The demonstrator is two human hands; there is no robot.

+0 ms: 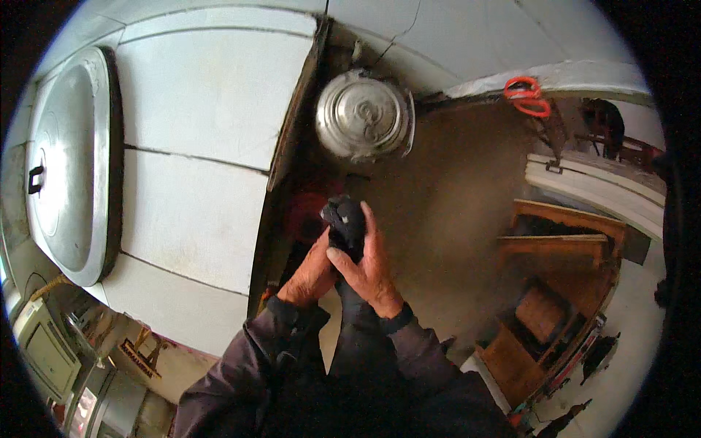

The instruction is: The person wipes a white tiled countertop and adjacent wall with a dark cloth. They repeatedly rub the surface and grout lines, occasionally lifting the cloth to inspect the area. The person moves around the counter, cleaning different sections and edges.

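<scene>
Both of my hands are closed around a black crumpled bundle (346, 224), probably cloth or plastic; its exact kind is unclear. My left hand (309, 276) grips its left side, with the fingers mostly hidden behind it. My right hand (373, 268) holds the right side, thumb laid across the front and a finger reaching up along the edge. A round silvery metal kettle (364, 115) with a ridged lid stands beyond the hands, apart from them. Something dark red (306, 213) shows dimly in the shadow left of the bundle.
A white-tiled stove top (191, 202) rises at left, bearing a large metal lid (71, 164) with a black handle. Red-handled scissors (527, 97) are at the upper right. Wooden furniture (553, 257) stands at right, over a brown floor (438, 219). Household items crowd the lower left.
</scene>
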